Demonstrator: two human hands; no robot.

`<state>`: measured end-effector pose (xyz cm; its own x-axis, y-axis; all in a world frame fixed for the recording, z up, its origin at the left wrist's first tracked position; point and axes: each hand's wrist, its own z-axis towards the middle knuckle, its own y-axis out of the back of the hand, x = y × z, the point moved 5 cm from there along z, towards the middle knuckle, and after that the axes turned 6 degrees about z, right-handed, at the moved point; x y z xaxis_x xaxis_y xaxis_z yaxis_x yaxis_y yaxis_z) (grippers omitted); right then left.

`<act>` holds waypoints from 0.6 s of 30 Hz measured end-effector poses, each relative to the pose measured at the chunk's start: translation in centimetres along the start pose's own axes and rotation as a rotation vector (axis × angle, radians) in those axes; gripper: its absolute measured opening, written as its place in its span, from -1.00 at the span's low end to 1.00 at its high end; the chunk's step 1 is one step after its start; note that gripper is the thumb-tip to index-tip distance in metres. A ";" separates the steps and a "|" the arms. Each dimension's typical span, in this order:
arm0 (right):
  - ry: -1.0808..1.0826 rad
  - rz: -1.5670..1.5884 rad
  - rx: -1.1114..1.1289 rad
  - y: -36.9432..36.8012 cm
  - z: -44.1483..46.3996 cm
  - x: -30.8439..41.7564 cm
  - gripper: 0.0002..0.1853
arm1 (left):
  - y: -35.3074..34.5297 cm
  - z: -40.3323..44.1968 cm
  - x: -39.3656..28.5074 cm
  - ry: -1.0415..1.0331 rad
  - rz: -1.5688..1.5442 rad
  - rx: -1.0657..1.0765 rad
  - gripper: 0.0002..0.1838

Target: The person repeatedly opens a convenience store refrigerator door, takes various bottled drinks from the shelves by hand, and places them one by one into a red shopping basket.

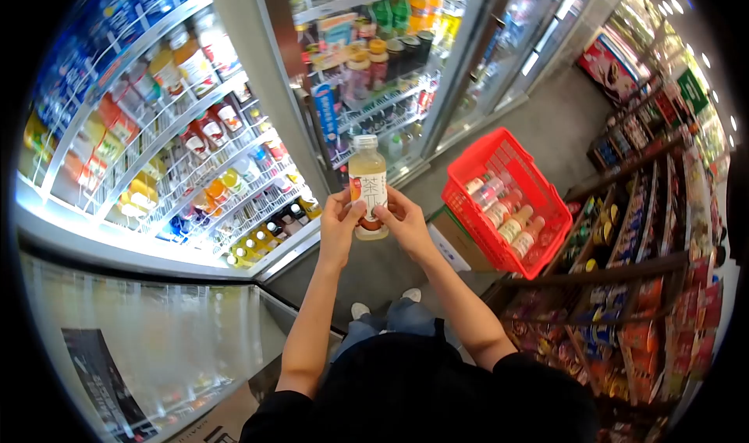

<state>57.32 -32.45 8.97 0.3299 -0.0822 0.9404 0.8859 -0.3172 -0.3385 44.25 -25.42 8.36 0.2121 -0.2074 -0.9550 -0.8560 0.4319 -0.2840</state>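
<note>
Between my two hands I hold a tea bottle (368, 166) upright, with a white cap, pale yellowish liquid and a white label facing me. My left hand (340, 218) grips its left side, thumb on the label. From the right, my right hand (402, 220) closes on the same bottle, its thumb also at the label's lower part. To the right of my hands is a red shopping basket (530, 166) with several drink bottles (511, 226) lying in it.
An open lit fridge (269, 267) with shelves of drinks is on my left, its glass door (156, 349) swung toward me. Ahead stands a closed glass-door fridge (460, 60). Snack shelves (616, 267) line the right side. A cardboard box (460, 244) sits under the basket.
</note>
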 end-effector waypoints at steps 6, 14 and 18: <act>0.095 -0.104 -0.121 7.8 -1.6 3.5 -0.35 | -8.3 1.5 1.4 0.023 0.029 0.129 -0.56; 0.186 -0.096 -0.287 18.0 -4.3 7.5 -0.38 | -20.3 3.5 3.7 -0.021 0.072 0.357 -0.55; 0.174 -0.065 -0.368 22.5 -5.4 8.2 -0.39 | -24.9 4.2 5.5 0.008 0.162 0.469 -0.54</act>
<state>78.19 -45.32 9.20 0.1892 -0.1993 0.9615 0.7171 -0.6409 -0.2739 68.72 -33.67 9.84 0.0892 -0.1107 -0.9899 -0.5730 0.8072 -0.1419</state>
